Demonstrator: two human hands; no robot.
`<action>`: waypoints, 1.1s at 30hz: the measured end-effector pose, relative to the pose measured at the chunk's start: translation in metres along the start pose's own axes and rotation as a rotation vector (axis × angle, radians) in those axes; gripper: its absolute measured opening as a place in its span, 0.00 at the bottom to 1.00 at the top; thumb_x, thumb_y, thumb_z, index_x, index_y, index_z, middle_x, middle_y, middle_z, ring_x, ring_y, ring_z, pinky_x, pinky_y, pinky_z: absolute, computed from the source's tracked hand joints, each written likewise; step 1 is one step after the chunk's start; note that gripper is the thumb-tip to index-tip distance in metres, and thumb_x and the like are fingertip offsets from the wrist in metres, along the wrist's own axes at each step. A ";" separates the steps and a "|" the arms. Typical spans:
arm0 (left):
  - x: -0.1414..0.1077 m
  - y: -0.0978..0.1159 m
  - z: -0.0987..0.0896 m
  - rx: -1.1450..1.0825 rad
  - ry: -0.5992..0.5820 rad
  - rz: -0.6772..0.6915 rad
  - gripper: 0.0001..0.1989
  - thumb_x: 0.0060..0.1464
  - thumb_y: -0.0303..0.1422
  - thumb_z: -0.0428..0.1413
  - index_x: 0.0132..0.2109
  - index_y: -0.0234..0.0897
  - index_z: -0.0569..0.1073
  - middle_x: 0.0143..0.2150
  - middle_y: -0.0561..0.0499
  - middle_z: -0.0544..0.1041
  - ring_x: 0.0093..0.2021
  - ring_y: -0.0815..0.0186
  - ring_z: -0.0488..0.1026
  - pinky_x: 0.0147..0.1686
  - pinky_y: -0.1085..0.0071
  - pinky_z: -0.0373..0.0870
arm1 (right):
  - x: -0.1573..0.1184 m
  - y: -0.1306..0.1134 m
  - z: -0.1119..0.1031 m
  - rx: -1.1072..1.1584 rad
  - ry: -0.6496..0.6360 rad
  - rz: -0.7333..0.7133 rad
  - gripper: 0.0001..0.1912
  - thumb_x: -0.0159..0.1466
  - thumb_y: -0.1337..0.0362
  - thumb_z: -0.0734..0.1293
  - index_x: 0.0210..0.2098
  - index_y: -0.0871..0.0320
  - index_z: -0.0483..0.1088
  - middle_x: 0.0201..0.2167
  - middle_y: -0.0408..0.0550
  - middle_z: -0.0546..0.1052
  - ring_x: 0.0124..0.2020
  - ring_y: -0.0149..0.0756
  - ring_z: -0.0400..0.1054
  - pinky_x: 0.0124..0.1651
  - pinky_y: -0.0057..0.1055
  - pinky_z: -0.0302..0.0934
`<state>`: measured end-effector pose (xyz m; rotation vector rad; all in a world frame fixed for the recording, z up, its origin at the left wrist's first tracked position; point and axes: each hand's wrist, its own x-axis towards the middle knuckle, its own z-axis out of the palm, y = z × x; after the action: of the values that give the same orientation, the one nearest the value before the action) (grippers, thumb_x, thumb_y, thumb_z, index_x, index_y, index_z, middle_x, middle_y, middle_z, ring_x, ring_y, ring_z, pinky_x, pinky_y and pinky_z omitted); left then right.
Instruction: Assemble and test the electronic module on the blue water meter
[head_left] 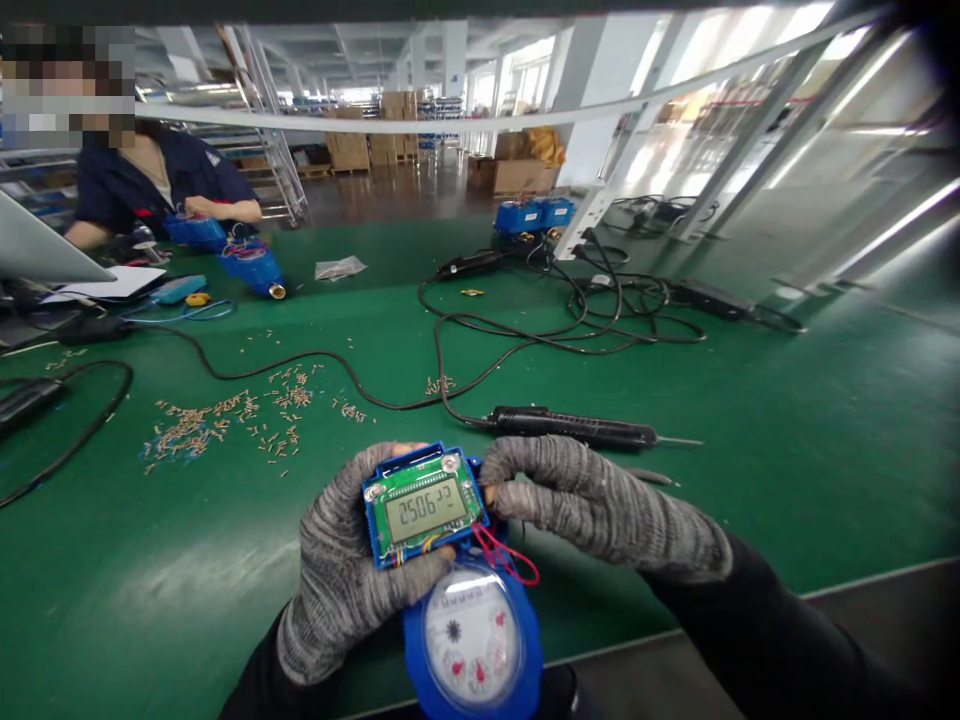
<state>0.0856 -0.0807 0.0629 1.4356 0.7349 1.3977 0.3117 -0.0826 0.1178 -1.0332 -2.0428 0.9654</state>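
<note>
My left hand [341, 560], in a grey knitted glove, is wrapped round the blue housing of a water meter [409, 650]. Set in that housing is a green circuit board [377, 507] with a lit LCD display [426, 515] showing digits. Below it sits the meter's round white dial [472, 637] with small red pointers. My right hand [577, 495], gloved alike, has its fingers closed at the housing's right edge; what they pinch, if anything, is hidden. Red wires [514, 560] loop out under the board.
An electric screwdriver [577, 427] lies beyond my right hand, its black cable [442, 340] coiled across the green bench [787, 430]. Many small screws [292, 395] are scattered at left. Blue meters [525, 217] stand near a power strip [583, 222]. A co-worker [172, 180] handles another meter opposite.
</note>
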 end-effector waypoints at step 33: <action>-0.003 -0.007 -0.004 0.211 -0.045 0.238 0.38 0.38 0.29 0.73 0.58 0.47 0.71 0.56 0.52 0.77 0.57 0.63 0.75 0.56 0.71 0.74 | 0.023 0.010 0.030 0.175 -0.062 -0.206 0.09 0.66 0.65 0.64 0.44 0.57 0.75 0.42 0.50 0.78 0.45 0.37 0.72 0.53 0.36 0.67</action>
<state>0.0825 -0.0801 0.0547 1.7614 0.7170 1.4959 0.2806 -0.0687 0.0984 -0.6946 -2.0266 1.0557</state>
